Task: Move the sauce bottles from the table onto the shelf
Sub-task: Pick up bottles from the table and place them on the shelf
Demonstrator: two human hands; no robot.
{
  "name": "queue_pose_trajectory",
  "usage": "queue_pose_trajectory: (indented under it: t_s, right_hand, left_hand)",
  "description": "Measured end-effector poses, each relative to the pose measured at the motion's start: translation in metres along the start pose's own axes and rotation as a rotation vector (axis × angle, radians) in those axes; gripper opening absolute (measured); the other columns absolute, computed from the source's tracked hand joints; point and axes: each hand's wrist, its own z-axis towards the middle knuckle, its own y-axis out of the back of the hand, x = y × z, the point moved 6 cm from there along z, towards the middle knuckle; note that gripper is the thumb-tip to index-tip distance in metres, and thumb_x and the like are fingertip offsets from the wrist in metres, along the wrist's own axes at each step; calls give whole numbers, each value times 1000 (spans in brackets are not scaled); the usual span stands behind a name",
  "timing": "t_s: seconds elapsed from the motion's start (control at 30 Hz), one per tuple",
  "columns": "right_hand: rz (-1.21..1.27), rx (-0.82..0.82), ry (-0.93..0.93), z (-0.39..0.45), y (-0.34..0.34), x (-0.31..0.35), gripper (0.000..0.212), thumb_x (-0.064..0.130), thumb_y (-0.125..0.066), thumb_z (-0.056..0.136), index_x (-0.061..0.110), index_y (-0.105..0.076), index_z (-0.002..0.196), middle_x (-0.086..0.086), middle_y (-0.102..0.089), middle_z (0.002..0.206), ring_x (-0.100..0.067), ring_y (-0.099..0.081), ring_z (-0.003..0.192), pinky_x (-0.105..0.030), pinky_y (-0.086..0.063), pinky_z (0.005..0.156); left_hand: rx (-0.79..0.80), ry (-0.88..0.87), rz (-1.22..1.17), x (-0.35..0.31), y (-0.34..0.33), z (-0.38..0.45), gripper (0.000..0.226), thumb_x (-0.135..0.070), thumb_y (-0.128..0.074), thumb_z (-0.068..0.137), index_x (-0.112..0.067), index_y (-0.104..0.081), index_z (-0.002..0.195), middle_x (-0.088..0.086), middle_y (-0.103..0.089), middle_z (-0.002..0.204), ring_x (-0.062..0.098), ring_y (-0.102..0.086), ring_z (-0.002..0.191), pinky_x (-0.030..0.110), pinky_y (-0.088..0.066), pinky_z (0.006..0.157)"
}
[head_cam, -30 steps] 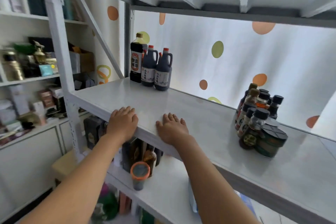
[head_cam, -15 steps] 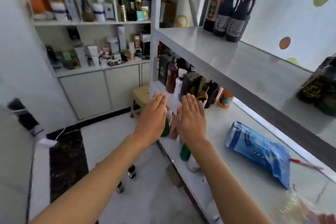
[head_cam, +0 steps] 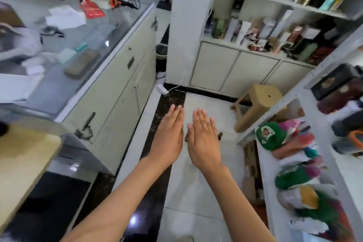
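My left hand (head_cam: 169,133) and my right hand (head_cam: 203,135) hang side by side over the tiled floor, palms down, fingers straight and together, holding nothing. The white metal shelf (head_cam: 290,104) runs along the right edge, its lower levels filled with green and coloured packets (head_cam: 275,135) and dark boxes (head_cam: 335,82). A corner of a light wooden table (head_cam: 23,161) shows at the lower left with no bottle on the visible part. No sauce bottle on a table is in view.
A long white counter (head_cam: 110,72) with papers and tools runs along the left. A beige plastic stool (head_cam: 257,102) stands ahead right. A white pillar (head_cam: 190,21) and a wall cabinet (head_cam: 245,68) with cosmetics stand ahead. Small dark items (head_cam: 220,135) lie on the floor under my hands.
The view swung left and down, away from the shelf to the aisle floor. My hands left the shelf board and now hover flat in the air, close together.
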Motion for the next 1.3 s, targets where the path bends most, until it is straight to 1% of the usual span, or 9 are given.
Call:
queue_pose_trajectory:
  t_s: [0.17, 0.4, 0.6, 0.77, 0.93, 1.03, 1.13, 1.2, 1.3]
  right_hand:
    - [114, 45, 165, 21, -66, 154, 51, 28, -25, 107, 8, -25, 154, -5, -21, 162, -10, -7, 151, -32, -2, 123]
    - [179, 216, 483, 22, -165, 370, 49, 27, -28, 107, 8, -28, 153, -7, -25, 161, -14, -13, 151, -33, -6, 123]
    - [200, 380, 644, 11, -225, 494, 52, 32, -25, 107, 10, -27, 154, -5, -22, 162, -12, -11, 151, -28, -4, 122]
    - [327, 517, 637, 10, -265, 553, 52, 33, -31, 107, 11, -29, 154, -5, -27, 161, -15, -19, 149, -28, -13, 120]
    - [470, 616, 485, 27, -308, 579, 52, 29, -51, 100, 13, -39, 148, -6, -44, 151, -23, -39, 139, -30, -34, 109]
    - [575, 626, 368, 45, -332, 592, 44, 22, -61, 93, 21, -50, 136, -3, -59, 133, -25, -53, 123, -29, -40, 93]
    - [572, 679, 307, 63, -365, 606, 47, 21, -63, 91, 21, -47, 135, -3, -55, 134, -25, -55, 121, -39, -47, 98]
    - [489, 618, 385, 74, -378, 616, 58, 21, -65, 89, 20, -40, 142, -3, -46, 142, -24, -51, 125, -41, -47, 101]
    - [330, 526, 572, 87, -397, 635, 68, 27, -66, 89, 17, -32, 147, -5, -38, 148, -25, -42, 132, -40, -45, 100]
  left_hand:
    - [-114, 218, 54, 122, 106, -59, 54, -24, -24, 101, -9, -16, 153, 6, -15, 161, 12, 3, 147, 30, -4, 120]
    - [-331, 498, 91, 273, 242, -163, 51, -13, -32, 101, -6, -25, 150, 7, -20, 159, 17, -6, 148, 37, -15, 121]
    - [-511, 713, 131, 354, 322, -246, 50, -7, -39, 100, -6, -29, 149, 7, -25, 158, 17, -11, 149, 33, -17, 119]
    - [-635, 926, 99, 404, 359, -299, 52, -15, -44, 100, -9, -30, 149, 4, -26, 158, 14, -12, 148, 30, -17, 119]
    - [-778, 1112, -48, 448, 383, -329, 56, -12, -57, 92, -13, -37, 145, 3, -41, 146, 18, -38, 134, 18, -25, 101]
    - [-822, 1226, -91, 482, 396, -337, 56, -11, -62, 88, -12, -43, 140, 7, -46, 141, 23, -46, 128, 23, -34, 96]
    - [-821, 1352, -81, 520, 410, -343, 60, -15, -66, 85, -9, -42, 140, 11, -45, 143, 27, -48, 127, 33, -42, 97]
    - [-790, 1419, -62, 541, 416, -345, 64, -16, -69, 83, -10, -41, 140, 10, -44, 143, 26, -48, 127, 38, -43, 101]
    - [-749, 1469, -69, 570, 418, -337, 61, -13, -74, 79, -11, -47, 134, 9, -51, 137, 23, -53, 117, 32, -46, 91]
